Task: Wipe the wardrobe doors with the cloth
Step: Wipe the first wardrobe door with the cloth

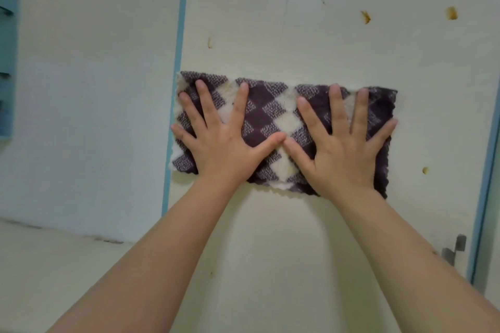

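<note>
Head view: I had the cloth (270,116) spread flat against the wardrobe door (297,21), around mid-height, its left edge just at the blue edge strip (178,62). My left hand (219,140) and right hand (343,149) were both flat on it, fingers splayed and straight, thumbs nearly touching. I was pressing, not gripping.

My read on the cloth: soft, light, fluffy checked weave. It would bunch or fold under uneven push and drop if pressure came off. Best hold was palms wide apart near both ends, as placed.

The door looked smooth and stiff, so it should slide easily.

Brown stains (451,13) sat above and right of the cloth, apart from it, with one smaller spot (425,170) just right of it.

I could read no brand, label or writing anywhere.
</note>
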Demonstrator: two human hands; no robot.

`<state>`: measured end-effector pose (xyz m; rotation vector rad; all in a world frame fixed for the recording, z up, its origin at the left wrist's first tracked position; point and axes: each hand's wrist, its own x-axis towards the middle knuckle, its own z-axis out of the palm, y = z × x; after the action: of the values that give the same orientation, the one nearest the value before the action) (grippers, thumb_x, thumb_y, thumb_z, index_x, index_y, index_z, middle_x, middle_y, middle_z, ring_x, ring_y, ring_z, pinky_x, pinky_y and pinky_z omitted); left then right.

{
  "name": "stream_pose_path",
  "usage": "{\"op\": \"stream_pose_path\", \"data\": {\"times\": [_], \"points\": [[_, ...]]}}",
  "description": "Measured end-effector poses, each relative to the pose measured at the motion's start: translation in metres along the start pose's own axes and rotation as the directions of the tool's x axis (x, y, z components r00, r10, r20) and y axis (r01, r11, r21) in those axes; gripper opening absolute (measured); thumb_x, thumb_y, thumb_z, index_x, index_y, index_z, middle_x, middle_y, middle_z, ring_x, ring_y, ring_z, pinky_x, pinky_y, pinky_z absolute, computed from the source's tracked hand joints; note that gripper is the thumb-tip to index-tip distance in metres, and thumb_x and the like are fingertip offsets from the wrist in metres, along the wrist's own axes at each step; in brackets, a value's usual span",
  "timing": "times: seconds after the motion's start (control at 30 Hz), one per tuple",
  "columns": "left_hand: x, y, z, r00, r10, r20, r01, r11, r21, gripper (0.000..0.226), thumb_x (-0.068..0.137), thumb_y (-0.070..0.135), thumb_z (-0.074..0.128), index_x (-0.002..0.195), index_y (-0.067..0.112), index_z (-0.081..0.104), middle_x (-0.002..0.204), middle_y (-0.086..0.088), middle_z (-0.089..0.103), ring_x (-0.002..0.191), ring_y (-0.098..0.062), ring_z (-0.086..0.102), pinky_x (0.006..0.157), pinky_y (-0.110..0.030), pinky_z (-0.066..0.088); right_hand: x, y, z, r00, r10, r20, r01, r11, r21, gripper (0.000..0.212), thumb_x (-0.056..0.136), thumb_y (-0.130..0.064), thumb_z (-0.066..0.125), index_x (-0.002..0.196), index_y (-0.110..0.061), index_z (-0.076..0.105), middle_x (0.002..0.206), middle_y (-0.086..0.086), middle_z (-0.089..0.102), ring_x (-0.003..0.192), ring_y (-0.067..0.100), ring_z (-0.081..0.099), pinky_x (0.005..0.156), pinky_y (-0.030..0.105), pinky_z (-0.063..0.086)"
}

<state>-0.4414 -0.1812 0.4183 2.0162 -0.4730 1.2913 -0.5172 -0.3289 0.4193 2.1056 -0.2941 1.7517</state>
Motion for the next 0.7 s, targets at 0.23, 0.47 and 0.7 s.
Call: {"op": "stream_pose_path", "data": {"times": [0.23, 0.47, 0.7], "points": [[0.067, 0.023, -0.019, 0.999, 0.022, -0.048, -0.022, 1.000, 0.000, 0.093, 0.064, 0.089, 0.026, 0.141, 0.050, -0.006, 0.154, -0.012, -0.020, 0.139, -0.039, -0.020, 0.104, -0.066, -0.005, 0.076, 0.009, -0.020, 0.998, 0.018, 0.059, -0.016, 0.999, -0.034, 0.069, 0.083, -0.075, 0.016, 0.144, -0.046, 0.002, 0.158, -0.001, -0.007, 0.141, 0.034, -0.013, 0.100, 0.071, -0.009], [0.131, 0.045, -0.035, 0.994, 0.075, -0.082, -0.074, 0.997, 0.011, 0.089, 0.065, 0.089, 0.024, 0.141, 0.051, -0.003, 0.155, -0.010, -0.019, 0.139, -0.038, -0.019, 0.104, -0.066, -0.006, 0.142, 0.020, -0.030, 0.996, 0.039, 0.082, -0.033, 0.996, -0.078, 0.069, 0.082, -0.075, 0.008, 0.143, -0.047, -0.005, 0.156, -0.003, -0.015, 0.140, 0.031, -0.021, 0.101, 0.069, -0.010], [0.145, 0.049, -0.038, 0.989, 0.100, -0.112, -0.100, 0.995, 0.007, 0.089, 0.064, 0.090, 0.018, 0.141, 0.051, -0.003, 0.155, -0.010, -0.016, 0.140, -0.037, -0.017, 0.105, -0.065, -0.006, 0.157, 0.022, -0.035, 0.997, 0.031, 0.065, -0.026, 0.997, -0.070, 0.068, 0.083, -0.073, 0.009, 0.143, -0.046, -0.006, 0.156, -0.002, -0.015, 0.140, 0.030, -0.021, 0.102, 0.068, -0.009]]}}
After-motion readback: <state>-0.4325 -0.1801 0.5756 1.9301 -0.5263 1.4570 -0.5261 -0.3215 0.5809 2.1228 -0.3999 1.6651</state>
